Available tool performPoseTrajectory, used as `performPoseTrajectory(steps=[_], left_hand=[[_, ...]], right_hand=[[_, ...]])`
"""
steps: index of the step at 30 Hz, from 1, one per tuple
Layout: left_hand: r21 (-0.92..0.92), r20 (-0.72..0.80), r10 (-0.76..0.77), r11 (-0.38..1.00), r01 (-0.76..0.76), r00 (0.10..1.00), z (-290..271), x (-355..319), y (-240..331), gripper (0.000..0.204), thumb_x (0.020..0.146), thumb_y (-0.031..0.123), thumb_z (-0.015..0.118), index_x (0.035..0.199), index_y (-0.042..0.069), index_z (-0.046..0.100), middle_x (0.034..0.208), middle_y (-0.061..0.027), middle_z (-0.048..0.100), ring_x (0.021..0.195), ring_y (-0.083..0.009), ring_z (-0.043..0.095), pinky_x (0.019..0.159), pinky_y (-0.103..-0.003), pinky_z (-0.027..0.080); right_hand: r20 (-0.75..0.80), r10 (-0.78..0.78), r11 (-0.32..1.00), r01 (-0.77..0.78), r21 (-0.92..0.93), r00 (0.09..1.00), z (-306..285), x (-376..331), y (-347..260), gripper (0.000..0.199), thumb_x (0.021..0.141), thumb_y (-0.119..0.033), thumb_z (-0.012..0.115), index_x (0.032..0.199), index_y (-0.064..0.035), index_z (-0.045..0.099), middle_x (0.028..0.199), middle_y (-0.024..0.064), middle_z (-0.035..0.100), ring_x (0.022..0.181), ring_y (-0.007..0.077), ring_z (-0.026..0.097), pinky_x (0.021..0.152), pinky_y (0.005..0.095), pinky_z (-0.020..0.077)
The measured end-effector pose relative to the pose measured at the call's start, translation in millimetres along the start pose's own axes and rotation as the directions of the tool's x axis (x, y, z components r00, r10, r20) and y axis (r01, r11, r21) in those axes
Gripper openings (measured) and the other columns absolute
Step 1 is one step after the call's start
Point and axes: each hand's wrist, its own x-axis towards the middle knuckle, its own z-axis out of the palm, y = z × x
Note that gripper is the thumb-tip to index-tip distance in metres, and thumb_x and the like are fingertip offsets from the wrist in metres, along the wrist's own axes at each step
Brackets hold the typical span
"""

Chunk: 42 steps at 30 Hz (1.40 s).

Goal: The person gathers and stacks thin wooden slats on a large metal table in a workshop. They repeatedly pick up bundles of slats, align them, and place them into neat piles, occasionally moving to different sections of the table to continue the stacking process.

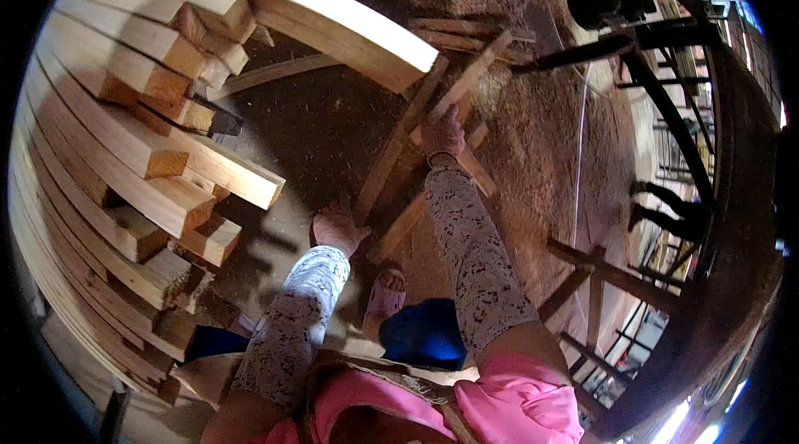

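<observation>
My right hand, in a pinkish glove, reaches down to the floor and grips a thin wooden slat that runs up and to the right. My left hand, also gloved, sits lower and holds the near end of a long, narrow slat angled from it up toward the middle. More loose slats lie crossed on the sawdust-covered floor around both hands. Patterned sleeves cover both forearms.
A tall stack of sawn timber planks fills the left side, its cut ends facing me. A dark metal frame and a wooden rack stand on the right. My pink-slippered foot is below the hands.
</observation>
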Motion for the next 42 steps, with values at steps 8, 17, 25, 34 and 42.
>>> performPoseTrajectory(steps=[8, 17, 25, 34, 42], left_hand=[[-0.171, -0.09, 0.034, 0.984, -0.049, 0.995, 16, -10, -13, 0.046, 0.093, 0.029, 0.064, 0.131, 0.003, 0.065, 0.124, -0.0175, 0.072, 0.122, -0.0344, 0.069, 0.097, -0.047, 0.057], [0.196, -0.382, 0.182, 0.974, -0.113, 0.906, -108, 8, -57, 0.038, 0.1, 0.026, 0.056, 0.133, 0.01, 0.066, 0.12, -0.0215, 0.075, 0.114, -0.0379, 0.072, 0.091, -0.051, 0.058], [-0.207, -0.037, 0.115, 0.971, -0.12, 0.993, -78, -69, -66, 0.06, 0.09, 0.032, 0.068, 0.145, 0.01, 0.056, 0.115, -0.0253, 0.073, 0.106, -0.0452, 0.071, 0.09, -0.054, 0.058], [-0.463, -0.307, 0.097, 0.854, -0.238, 0.947, 18, -206, -103, 0.03, 0.091, 0.024, 0.071, 0.114, 0.005, 0.07, 0.105, -0.0277, 0.071, 0.091, -0.0413, 0.072, 0.076, -0.048, 0.06], [-0.916, -0.104, -0.465, 0.39, 0.098, 0.879, 45, -201, -100, 0.033, 0.093, 0.027, 0.074, 0.116, 0.004, 0.069, 0.109, -0.0254, 0.069, 0.1, -0.0373, 0.07, 0.083, -0.049, 0.057]], right_hand=[[-0.124, 0.257, 0.716, -0.102, 0.691, 0.958, 19, 20, 26, 0.095, 0.079, -0.042, 0.09, 0.155, -0.0065, 0.045, 0.142, 0.0155, 0.063, 0.114, 0.0335, 0.069, 0.082, 0.0415, 0.0627], [-0.09, -0.364, 0.926, 0.35, -0.14, 0.927, -61, 4, 51, 0.039, 0.096, -0.029, 0.061, 0.125, -0.0073, 0.073, 0.11, 0.0228, 0.075, 0.111, 0.0403, 0.072, 0.094, 0.0506, 0.0567], [0.054, -0.498, 0.858, 0.483, 0.175, 0.865, -36, -132, 214, 0.055, 0.101, -0.028, 0.059, 0.151, -0.0051, 0.051, 0.133, 0.0241, 0.069, 0.123, 0.0432, 0.066, 0.102, 0.0472, 0.0538], [0.189, -0.114, 0.978, 0.076, 0.195, 0.975, -87, -273, 147, 0.087, 0.089, -0.036, 0.079, 0.162, -0.0106, 0.04, 0.136, 0.0264, 0.067, 0.127, 0.0393, 0.066, 0.104, 0.0485, 0.0533], [0.154, -0.588, 0.809, 0.579, 0.102, 0.794, -111, -103, -39, 0.081, 0.097, -0.033, 0.064, 0.167, -0.0155, 0.026, 0.111, 0.0256, 0.075, 0.092, 0.0452, 0.074, 0.076, 0.055, 0.0607]])
